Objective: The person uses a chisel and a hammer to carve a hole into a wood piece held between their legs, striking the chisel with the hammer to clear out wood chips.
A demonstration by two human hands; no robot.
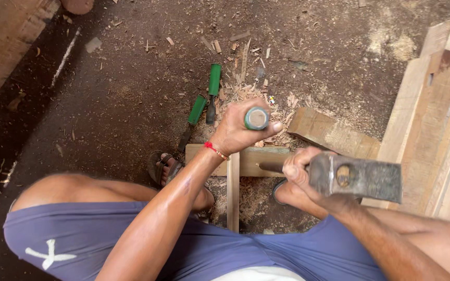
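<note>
Chisel (257,118) held upright in the left hand (238,130), fist closed round its green handle with the butt end facing up; the blade is hidden below the hand, so where the edge meets the wood cannot be told. Right hand (300,174) is closed on the handle of a hammer (358,179), whose steel head sits level, raised and to the right of the chisel butt, apart from it. Work lies on the dirt floor (115,104): a short plank (248,160) with a narrow strip (233,192) crossing it, directly beneath the left hand and between the person's feet. A sandalled foot (162,166) rests just beside the plank's left end. To do the strike well, in my judgement, the chisel should stay plumb, the fist kept below the butt, and the hammer face should land square — a glancing blow would endanger the thumb. Count: three green-handled chisels in all — one in hand, two spare chisels (207,99) lying on the floor among chips; one hammer; one loose block (329,132) to the right; several boards (438,119) stacked at the right edge.
</note>
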